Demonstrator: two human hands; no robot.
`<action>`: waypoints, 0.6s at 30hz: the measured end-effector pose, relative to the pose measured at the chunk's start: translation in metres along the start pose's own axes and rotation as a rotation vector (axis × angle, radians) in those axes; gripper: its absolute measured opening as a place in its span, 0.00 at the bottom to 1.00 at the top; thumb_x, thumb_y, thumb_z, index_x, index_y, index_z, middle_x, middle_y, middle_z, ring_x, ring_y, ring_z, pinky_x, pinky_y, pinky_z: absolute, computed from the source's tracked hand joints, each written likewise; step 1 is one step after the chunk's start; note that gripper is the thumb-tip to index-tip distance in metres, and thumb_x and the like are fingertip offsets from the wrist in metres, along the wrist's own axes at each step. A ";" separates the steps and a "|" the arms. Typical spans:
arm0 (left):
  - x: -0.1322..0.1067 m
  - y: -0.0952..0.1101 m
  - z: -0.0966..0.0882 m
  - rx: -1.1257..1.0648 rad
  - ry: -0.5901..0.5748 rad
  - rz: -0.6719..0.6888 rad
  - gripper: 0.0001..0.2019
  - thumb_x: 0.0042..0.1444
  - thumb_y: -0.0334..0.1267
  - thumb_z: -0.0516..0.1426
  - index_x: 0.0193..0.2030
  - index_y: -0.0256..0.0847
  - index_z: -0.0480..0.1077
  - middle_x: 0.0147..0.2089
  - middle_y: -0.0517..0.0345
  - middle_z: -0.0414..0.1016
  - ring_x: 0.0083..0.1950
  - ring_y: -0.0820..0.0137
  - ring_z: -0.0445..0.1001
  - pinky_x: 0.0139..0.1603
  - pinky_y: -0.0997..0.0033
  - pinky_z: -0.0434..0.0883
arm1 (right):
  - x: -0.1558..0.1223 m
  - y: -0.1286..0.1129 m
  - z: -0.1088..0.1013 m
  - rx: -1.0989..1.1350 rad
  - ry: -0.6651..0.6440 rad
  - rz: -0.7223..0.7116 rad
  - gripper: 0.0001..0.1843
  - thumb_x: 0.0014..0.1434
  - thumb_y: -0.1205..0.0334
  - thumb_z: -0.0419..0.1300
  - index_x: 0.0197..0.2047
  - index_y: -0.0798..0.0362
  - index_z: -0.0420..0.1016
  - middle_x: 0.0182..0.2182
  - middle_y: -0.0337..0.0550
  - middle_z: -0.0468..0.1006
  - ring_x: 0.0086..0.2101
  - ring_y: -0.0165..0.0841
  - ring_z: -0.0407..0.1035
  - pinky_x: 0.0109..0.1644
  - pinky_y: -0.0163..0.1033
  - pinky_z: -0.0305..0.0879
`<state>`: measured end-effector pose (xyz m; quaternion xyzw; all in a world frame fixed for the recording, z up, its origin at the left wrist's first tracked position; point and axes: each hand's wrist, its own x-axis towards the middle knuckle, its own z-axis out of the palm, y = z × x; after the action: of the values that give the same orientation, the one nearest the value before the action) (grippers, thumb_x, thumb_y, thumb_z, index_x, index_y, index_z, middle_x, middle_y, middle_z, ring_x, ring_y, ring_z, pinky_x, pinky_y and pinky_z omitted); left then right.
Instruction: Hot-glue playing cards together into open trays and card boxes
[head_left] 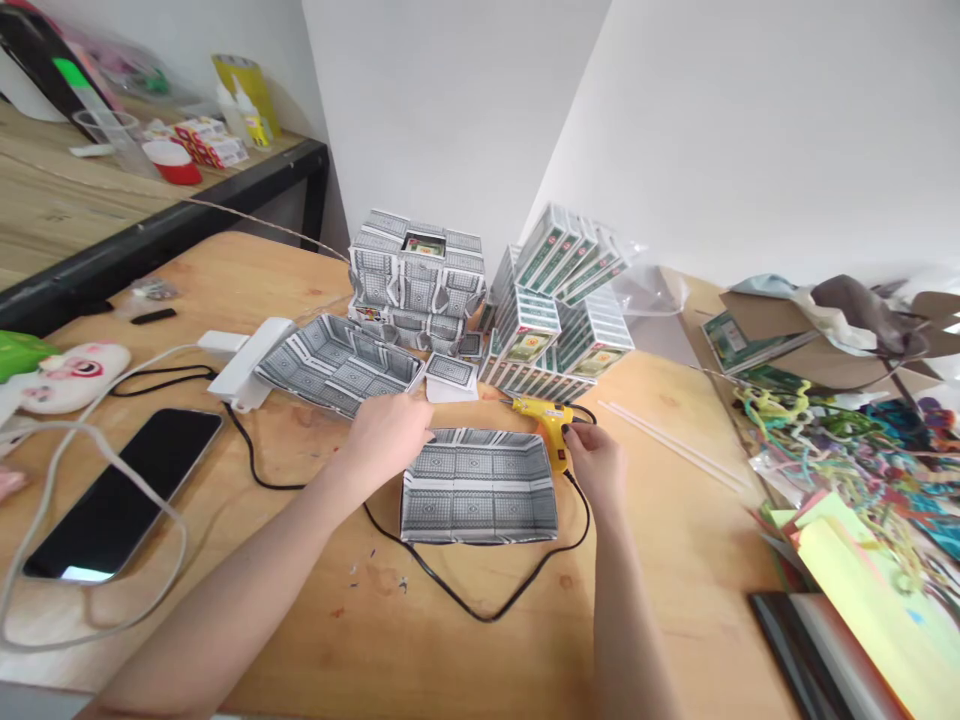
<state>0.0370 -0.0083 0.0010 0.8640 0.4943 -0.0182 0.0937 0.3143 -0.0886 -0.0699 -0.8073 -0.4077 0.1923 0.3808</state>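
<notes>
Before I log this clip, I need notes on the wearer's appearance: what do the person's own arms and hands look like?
The left hand and right hand are ungloved. No sleeve covers either forearm as far as the picture shows, and I see no watch or bracelet. One right-hand nail looks dark, perhaps polished.

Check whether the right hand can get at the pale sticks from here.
Probably yes: the pale sticks lie on the tabletop just right of the right hand, nothing visible in between, though it touches the yellow glue gun and may have to leave it first.
</notes>
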 end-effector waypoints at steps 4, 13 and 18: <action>-0.004 -0.001 -0.003 0.049 -0.053 0.023 0.08 0.52 0.40 0.57 0.28 0.38 0.73 0.28 0.48 0.76 0.34 0.55 0.77 0.32 0.63 0.68 | 0.002 0.002 0.008 -0.064 -0.008 -0.029 0.20 0.45 0.45 0.60 0.32 0.53 0.74 0.30 0.47 0.79 0.27 0.37 0.73 0.29 0.38 0.66; -0.008 0.002 -0.002 -0.039 -0.078 0.068 0.07 0.54 0.38 0.56 0.35 0.40 0.74 0.34 0.48 0.78 0.38 0.56 0.77 0.36 0.61 0.70 | 0.000 0.004 0.023 -0.164 0.079 -0.103 0.19 0.42 0.44 0.63 0.25 0.52 0.69 0.26 0.43 0.71 0.28 0.35 0.67 0.31 0.37 0.62; 0.002 0.015 0.018 -0.433 0.039 0.301 0.18 0.56 0.36 0.53 0.54 0.45 0.67 0.54 0.56 0.73 0.55 0.64 0.70 0.55 0.64 0.65 | -0.010 0.003 0.022 -0.161 0.185 -0.084 0.21 0.47 0.45 0.60 0.35 0.54 0.71 0.30 0.46 0.71 0.32 0.37 0.67 0.36 0.40 0.64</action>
<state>0.0524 -0.0170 -0.0144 0.8877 0.3545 0.1187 0.2687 0.2959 -0.0875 -0.0864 -0.8319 -0.4183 0.0673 0.3583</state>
